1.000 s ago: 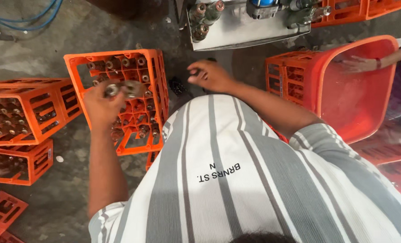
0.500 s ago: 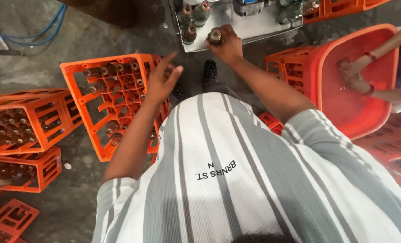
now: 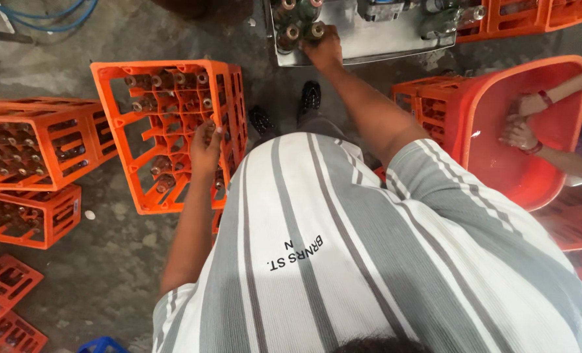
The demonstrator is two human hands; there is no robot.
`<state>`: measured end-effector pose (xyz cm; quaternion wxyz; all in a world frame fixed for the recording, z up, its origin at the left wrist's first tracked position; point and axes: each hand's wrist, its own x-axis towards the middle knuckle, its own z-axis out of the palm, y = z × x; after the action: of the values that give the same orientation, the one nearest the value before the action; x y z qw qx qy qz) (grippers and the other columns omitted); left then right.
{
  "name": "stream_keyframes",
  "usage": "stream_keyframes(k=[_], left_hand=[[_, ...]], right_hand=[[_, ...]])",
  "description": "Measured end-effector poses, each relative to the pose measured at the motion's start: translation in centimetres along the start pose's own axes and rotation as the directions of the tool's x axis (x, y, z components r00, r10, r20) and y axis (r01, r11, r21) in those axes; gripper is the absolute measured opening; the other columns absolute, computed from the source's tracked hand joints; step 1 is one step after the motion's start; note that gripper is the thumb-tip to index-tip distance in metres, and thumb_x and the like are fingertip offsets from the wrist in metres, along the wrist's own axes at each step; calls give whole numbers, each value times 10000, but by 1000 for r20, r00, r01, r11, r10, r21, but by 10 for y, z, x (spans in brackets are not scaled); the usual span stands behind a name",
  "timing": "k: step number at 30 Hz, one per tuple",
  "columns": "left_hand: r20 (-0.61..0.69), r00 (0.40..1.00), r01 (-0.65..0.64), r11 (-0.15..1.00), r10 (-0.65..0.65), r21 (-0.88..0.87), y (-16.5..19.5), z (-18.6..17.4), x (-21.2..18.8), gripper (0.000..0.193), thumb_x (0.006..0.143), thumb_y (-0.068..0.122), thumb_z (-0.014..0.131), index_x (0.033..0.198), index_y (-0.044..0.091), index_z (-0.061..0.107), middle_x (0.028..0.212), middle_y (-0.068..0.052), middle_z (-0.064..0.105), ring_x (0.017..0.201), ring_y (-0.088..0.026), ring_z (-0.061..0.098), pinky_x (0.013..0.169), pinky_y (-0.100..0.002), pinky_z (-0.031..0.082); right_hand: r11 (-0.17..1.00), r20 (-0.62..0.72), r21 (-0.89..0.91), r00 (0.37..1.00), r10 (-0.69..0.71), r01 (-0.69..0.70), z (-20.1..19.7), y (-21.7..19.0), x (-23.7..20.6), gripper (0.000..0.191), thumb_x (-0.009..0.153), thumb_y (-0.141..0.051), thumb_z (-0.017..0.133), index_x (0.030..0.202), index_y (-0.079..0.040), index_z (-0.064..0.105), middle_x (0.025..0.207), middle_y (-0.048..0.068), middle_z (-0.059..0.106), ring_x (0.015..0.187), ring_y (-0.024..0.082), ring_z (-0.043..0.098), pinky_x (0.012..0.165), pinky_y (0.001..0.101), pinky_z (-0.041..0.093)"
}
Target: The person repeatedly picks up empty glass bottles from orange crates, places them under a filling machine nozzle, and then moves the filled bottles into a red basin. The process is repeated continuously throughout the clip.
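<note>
Probably a bottling workshop: orange bottle crates (image 3: 167, 131), concrete floor (image 3: 108, 261).

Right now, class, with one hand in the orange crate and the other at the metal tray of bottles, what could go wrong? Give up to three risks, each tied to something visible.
1. The right hand works among bottles crowded near the metal tray's edge; a nudge might tip one onto the concrete floor.
2. The left hand reaches into the tilted orange crate; bottles may slide or fingers catch in the dividers.
3. Crates surround the feet, so tripping seems possible.
</note>
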<state>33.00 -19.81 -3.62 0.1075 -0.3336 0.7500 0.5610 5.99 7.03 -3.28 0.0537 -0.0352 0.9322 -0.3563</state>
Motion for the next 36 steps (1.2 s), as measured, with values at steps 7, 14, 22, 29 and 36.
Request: stream_keyframes(k=[7,14,22,29,36], left_hand=[[-100,990,-65,954,98,294,-21,-5,16,505,1007,352,684,1389,40,578,1152,-169,644,1039,-304,637,865,-434,513],[-84,989,-96,964,120,249,-15,-2,27,491,997,374,613,1356,41,576,1238,-202,626,1075,-377,648,854,-469,522],[137,987,-152,775,85,614,-12,-9,53,470,978,390,646,1359,125,571,1105,-157,740,1003,-386,694,795,-529,550],[190,979,-98,653,-71,751,-4,-8,69,549,989,466,630,1435,164,524,1198,-145,718,1054,-368,681,829,-523,558],[81,976,88,700,-204,709,6,3,57,668,975,445,629,1529,140,415,1248,-193,679,1081,-374,666,845,-509,552]], right_hand=[[962,182,273,982,-44,-7,-11,13,-14,876,790,-127,758,1509,30,283,1441,227,442,996,292,727,827,376,618],[991,33,60,992,-122,120,-32,36,-72,564,943,-101,710,1463,-69,494,1375,171,550,990,248,731,886,389,595],[994,125,-97,992,-32,45,-48,72,-152,395,940,-168,692,1323,-130,604,1067,97,693,900,306,710,804,424,572],[985,195,-161,977,92,-61,-68,111,-188,324,950,-239,687,1242,-100,672,974,127,752,911,327,724,797,444,570],[987,380,-157,920,98,-40,-83,137,-185,358,918,-295,719,1202,-78,707,926,124,760,926,327,731,846,439,565]])
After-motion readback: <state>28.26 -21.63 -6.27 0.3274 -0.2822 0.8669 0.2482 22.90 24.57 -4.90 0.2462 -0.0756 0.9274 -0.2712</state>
